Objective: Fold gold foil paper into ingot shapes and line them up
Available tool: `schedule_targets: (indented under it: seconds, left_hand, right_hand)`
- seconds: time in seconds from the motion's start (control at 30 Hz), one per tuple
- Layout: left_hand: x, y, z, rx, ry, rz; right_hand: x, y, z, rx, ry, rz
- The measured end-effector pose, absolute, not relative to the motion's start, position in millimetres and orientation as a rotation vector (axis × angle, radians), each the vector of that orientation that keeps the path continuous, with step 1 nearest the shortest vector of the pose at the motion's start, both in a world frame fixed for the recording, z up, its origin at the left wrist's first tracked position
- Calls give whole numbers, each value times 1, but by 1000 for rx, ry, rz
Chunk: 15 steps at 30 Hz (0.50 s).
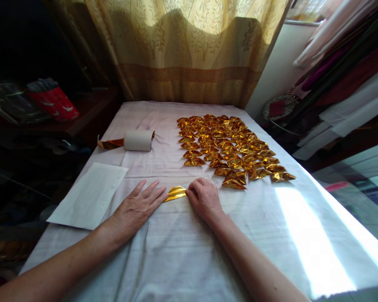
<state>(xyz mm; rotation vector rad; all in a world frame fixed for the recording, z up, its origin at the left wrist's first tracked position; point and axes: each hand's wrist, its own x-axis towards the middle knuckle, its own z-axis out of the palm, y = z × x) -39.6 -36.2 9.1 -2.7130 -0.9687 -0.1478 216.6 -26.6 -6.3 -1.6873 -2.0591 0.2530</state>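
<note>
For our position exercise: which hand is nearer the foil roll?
Left. The left hand lies flat, straight on the near side of the foil roll; the right hand, pinching a folded gold foil piece, is farther right.

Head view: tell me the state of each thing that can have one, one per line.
Small creased gold foil sheet: lying on white tablecloth, between both hands.
Left hand: open, flat, fingertips on it.
Right hand: curled, pinching its end.
White foil roll: on its side, strip unrolled.
Folded gold foil pieces: laid in rows.
Yellow curtain: drawn.

left hand (138,207), right hand (205,198) bare; forearms bare, unsleeved
</note>
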Motion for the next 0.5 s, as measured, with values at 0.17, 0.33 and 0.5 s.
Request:
schedule_targets:
  seconds: [0.17, 0.33, 0.5]
  left_hand:
    - [-50, -36, 19, -2744, -967, -140]
    - [-28, -38, 37, -2796, -1133, -208]
    - [1, -36, 38, -2738, -1614, -304]
  right_hand:
    - [216, -27, -3, -1714, -2065, 271]
    - [214, -29, -4, -1711, -2054, 248]
    - [214, -30, -6, -1684, -2049, 213]
